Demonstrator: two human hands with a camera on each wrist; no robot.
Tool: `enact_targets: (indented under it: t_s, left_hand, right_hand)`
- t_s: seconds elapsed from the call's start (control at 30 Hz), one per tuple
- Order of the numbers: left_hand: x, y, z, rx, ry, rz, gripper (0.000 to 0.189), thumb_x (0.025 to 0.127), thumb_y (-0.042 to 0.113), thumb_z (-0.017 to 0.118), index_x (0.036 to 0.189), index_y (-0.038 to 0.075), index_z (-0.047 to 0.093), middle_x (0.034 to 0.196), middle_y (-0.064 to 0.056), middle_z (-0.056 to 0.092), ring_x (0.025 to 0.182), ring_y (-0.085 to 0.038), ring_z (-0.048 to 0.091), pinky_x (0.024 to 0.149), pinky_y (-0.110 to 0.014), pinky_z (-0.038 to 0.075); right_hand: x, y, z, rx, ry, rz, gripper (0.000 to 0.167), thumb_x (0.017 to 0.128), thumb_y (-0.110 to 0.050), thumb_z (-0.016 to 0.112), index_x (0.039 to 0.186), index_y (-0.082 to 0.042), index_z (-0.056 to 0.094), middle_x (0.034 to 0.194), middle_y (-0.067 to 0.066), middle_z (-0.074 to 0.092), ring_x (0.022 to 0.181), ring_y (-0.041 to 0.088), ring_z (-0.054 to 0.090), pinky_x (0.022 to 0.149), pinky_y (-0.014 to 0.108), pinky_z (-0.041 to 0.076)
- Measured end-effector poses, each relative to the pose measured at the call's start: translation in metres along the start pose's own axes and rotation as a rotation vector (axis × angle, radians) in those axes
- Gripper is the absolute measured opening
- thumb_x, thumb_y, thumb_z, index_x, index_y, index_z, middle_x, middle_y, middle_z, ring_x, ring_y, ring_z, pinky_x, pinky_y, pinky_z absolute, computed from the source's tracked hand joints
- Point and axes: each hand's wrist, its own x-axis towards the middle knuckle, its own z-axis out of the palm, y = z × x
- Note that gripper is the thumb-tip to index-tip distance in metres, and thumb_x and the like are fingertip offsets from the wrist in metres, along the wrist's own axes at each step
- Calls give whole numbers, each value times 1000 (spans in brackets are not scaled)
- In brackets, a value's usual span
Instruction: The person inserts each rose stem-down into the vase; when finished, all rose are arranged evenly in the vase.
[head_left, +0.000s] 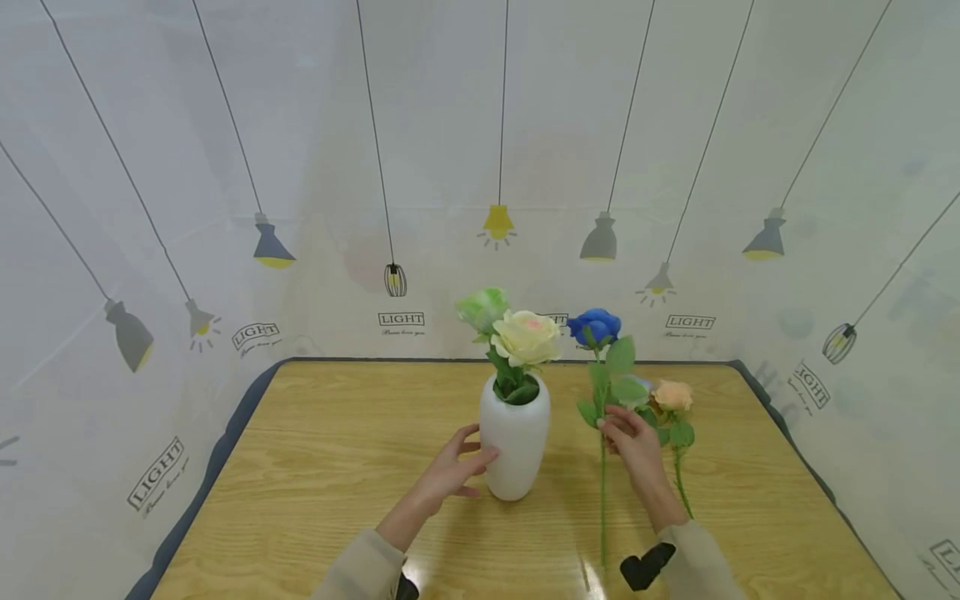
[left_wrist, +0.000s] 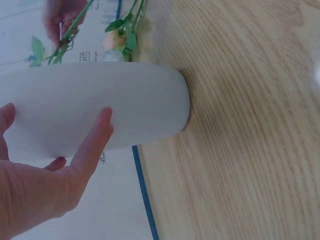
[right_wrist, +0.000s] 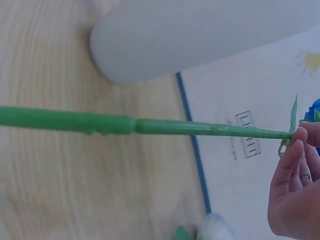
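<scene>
Beige sleeves (head_left: 701,558) run out of the head view's bottom edge. The right hand (head_left: 636,442) pinches the stem of a blue rose (head_left: 597,327), upright just right of the vase (head_left: 513,446); whether its lower tip touches the table (head_left: 337,450) is hard to tell. The left hand (head_left: 452,473), fingers apart, rests against the left side of the white vase, some fingertips hidden. Cream (head_left: 525,339) and green (head_left: 482,311) roses rise from its mouth, stems mostly concealed inside. Beyond the right hand, a peach rose (head_left: 672,396) loses its stem at the sleeve; leaves partly cover a pale bloom (head_left: 632,400). Farthest, one printed LIGHT sign (head_left: 558,319) is partly blocked by petals.
</scene>
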Motion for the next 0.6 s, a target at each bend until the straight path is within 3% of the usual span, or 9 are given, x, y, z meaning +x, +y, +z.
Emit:
enact_targets:
  t_s: [0.3,0.6]
  left_hand:
    - [-1,1,0,-3,-5,3,69,86,33,57,136,1,22,129,-29,31,108,-45,41,72,-47,47]
    - [3,-5,-1,-13,1,1,71,85,34,58,136,1,22,129,-30,30,107,-45,42,71,-49,47]
  right_hand:
    - [-8,-42,11,175,37,-109,36,86,-17,59,116,0,49,94,4,53,62,8,53,61,24,47]
    - [-17,-83,18,525,104,-196,15,85,-3,57,100,-6,54,79,0,56,55,9,51,52,18,44]
